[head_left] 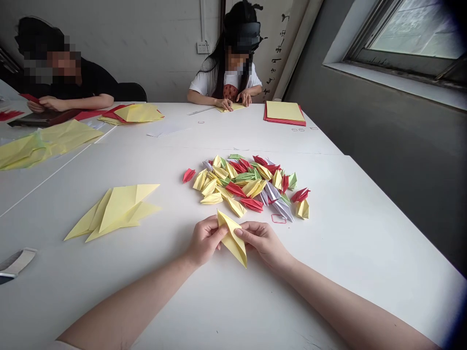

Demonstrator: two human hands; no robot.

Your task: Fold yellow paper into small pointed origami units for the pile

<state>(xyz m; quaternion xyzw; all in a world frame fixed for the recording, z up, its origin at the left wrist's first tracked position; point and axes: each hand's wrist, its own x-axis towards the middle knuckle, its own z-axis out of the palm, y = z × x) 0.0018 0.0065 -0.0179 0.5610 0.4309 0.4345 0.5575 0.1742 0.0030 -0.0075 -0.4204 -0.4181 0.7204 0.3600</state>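
Just on the person's side of the pile (251,188), a folded yellow paper (235,246) is pinched between the left hand (204,239) and right hand (264,239), one at each edge, neither clearly nearer. Its long axis slants, far-left tip towards the pile, near-right tip away from it.
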